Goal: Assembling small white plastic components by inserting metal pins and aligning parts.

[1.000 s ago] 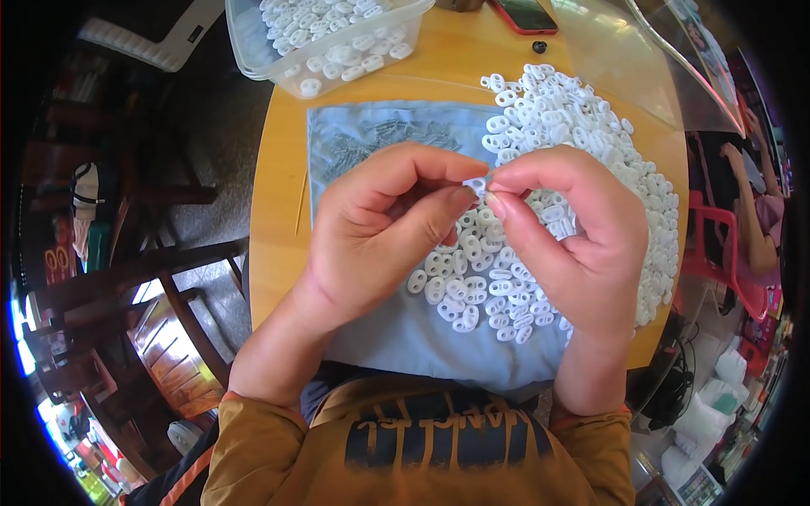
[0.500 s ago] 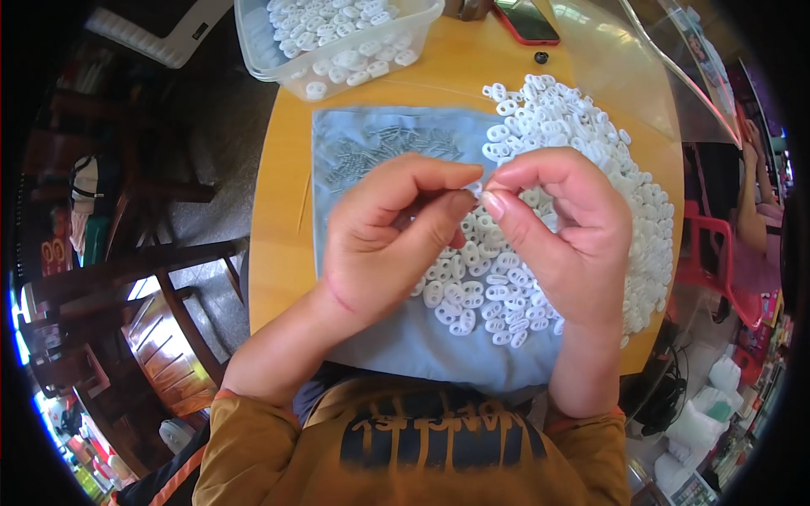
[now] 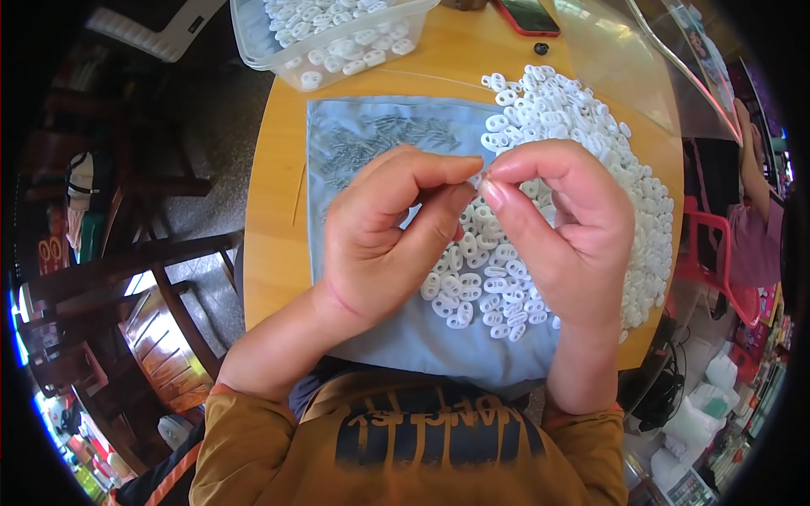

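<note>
Above the grey-blue cloth [image 3: 396, 350], my two hands meet fingertip to fingertip. My left hand [image 3: 392, 215] pinches a small white piece, mostly covered by the fingers. Thumb and forefinger of my right hand [image 3: 561, 223] close on the same spot; whether they grip the piece or some tiny part at it is hidden. Below and right of the hands spreads a large heap of white oval plastic pieces with two holes [image 3: 591, 126]. Beyond my left hand lies a pile of small metal springs [image 3: 380, 143] on the cloth.
A clear plastic tub [image 3: 337, 72] holding more white pieces stands at the table's far left. A red-edged phone [image 3: 527, 17] and a small black knob [image 3: 541, 49] lie at the far side. A transparent sheet [image 3: 624, 51] covers the far right. Another person sits beyond a red chair [image 3: 717, 253].
Both hands stay joined at the fingertips, with only slight finger shifts. The whole view has moved a little, so the table and tub sit slightly higher and further left.
</note>
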The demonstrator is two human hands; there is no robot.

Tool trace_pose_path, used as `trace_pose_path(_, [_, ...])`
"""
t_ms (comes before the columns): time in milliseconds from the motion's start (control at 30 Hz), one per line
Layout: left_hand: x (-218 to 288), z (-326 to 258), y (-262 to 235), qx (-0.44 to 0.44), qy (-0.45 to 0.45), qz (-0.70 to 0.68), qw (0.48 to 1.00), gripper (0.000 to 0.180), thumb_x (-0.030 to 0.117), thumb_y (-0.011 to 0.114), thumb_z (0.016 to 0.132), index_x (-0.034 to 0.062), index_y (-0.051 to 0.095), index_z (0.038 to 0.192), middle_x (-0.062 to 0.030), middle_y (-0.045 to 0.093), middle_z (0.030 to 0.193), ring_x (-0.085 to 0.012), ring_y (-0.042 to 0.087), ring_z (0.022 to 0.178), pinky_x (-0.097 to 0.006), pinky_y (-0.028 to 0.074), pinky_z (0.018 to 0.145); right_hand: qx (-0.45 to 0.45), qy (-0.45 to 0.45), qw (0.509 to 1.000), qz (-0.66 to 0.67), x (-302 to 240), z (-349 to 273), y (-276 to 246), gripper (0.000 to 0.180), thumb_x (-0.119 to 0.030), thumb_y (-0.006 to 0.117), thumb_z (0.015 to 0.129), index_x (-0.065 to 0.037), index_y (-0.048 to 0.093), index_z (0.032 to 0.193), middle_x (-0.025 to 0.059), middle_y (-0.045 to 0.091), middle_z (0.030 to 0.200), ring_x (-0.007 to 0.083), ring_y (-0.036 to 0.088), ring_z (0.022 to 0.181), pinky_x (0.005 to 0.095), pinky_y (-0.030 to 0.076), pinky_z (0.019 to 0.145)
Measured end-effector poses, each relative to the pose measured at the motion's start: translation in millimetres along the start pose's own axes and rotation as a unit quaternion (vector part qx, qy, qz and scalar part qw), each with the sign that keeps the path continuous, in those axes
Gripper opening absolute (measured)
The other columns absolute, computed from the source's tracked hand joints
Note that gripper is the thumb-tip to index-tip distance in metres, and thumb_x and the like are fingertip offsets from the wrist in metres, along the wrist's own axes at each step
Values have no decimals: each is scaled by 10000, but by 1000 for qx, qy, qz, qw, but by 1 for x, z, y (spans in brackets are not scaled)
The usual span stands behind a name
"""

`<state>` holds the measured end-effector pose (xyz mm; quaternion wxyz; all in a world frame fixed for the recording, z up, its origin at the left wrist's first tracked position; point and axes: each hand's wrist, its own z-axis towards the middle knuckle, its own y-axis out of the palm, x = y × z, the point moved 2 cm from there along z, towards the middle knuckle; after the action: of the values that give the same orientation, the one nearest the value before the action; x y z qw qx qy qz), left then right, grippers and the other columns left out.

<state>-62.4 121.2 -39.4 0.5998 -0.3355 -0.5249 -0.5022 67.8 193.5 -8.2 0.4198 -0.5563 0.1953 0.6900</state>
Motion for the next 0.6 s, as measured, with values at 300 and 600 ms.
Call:
trace_pose_path(300, [0,6,-4,6,3,-38,999,197,-61,550,815,3,601,995,-46,552,845,-67,549,665,-178,460,554,54,-3,997,54,8,3,4,144,62,623,742,16,581,873,54,601,834,99,552,767,215,446,708])
trace_pose_path(600, [1,4,-3,13,-61,-91,994,174,-36,545,832,0,594,996,-34,544,845,-54,542,687,-171,463,579,45,-9,998,32,4,2,4,147,63,613,749,18,581,885,48,601,822,102,558,761,217,448,701])
